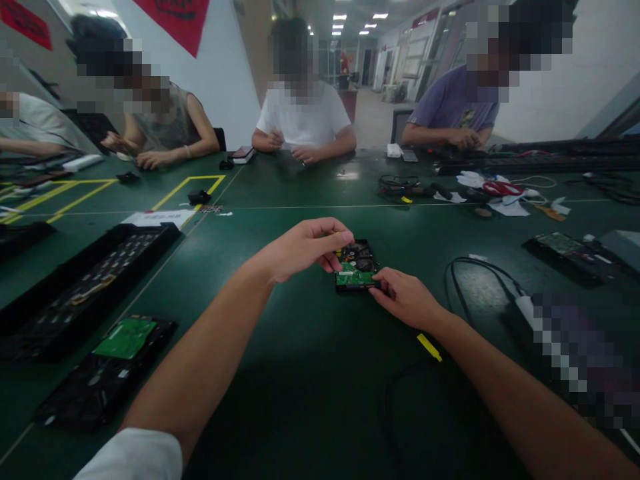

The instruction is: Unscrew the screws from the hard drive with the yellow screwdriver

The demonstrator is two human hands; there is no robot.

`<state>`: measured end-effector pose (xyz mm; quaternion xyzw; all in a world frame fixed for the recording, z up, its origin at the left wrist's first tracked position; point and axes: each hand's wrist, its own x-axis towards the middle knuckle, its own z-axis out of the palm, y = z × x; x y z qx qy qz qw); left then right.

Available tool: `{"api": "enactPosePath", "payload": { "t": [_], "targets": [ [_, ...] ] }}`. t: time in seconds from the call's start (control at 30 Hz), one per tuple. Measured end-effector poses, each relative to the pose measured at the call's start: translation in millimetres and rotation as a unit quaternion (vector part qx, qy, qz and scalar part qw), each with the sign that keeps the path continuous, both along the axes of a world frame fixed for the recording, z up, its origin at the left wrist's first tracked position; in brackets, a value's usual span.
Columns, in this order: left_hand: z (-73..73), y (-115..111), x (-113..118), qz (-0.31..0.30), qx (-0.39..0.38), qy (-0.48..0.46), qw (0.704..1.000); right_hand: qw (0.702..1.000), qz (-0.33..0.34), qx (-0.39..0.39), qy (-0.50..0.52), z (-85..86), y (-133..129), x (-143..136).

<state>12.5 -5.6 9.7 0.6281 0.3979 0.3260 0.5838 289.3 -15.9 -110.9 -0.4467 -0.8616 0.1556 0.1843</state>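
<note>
A hard drive (pixel 358 257) lies on the green table in front of me, its green circuit board toward me and its dark, round-shaped casing behind. My right hand (pixel 403 297) grips the drive's near right edge between thumb and fingers. My left hand (pixel 313 248) is bent over the drive's left side, with thumb and fingers drawn together. A small yellow bit shows beneath those fingers; what they pinch, if anything, is hidden.
Another hard drive (pixel 125 340) lies at the left beside a long black tray (pixel 75 287). At the right are a drive with a circuit board (pixel 563 250), black cables (pixel 453 267) and a yellow tag (pixel 430 347). Several people sit across the table (pixel 280 193).
</note>
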Motion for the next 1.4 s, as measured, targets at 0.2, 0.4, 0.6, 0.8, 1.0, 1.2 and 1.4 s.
{"api": "enactPosePath", "payload": {
  "t": [0.2, 0.4, 0.6, 0.8, 1.0, 1.2, 1.4],
  "targets": [
    [1.5, -0.5, -0.2, 0.002, -0.002, 0.000, 1.000, 1.000, 0.000, 0.000, -0.003, 0.6, 0.1, -0.4],
    [-0.5, 0.6, -0.9, 0.008, -0.040, -0.029, 0.999, 1.000, -0.006, -0.004, -0.006, -0.3, 0.8, 0.1],
    [-2.0, 1.4, -2.3, 0.007, -0.046, -0.041, 0.998, 1.000, 0.000, -0.001, -0.008, -0.3, 0.3, 0.4],
    [0.3, 1.6, -2.2, 0.005, -0.020, -0.014, 1.000, 1.000, -0.004, -0.002, -0.007, -0.6, 0.2, 0.5],
    [0.2, 0.1, -2.2, 0.005, -0.041, -0.032, 0.999, 1.000, -0.002, -0.002, -0.006, -1.5, 0.6, 0.7],
    [0.4, 0.1, -1.2, 0.016, -0.031, -0.032, 0.999, 1.000, -0.005, -0.003, -0.007, -1.5, 0.7, 0.5],
    [0.4, 1.0, -3.1, -0.007, 0.021, 0.019, 1.000, 1.000, -0.003, -0.001, -0.004, -2.3, 0.7, 0.7]
  ]
}}
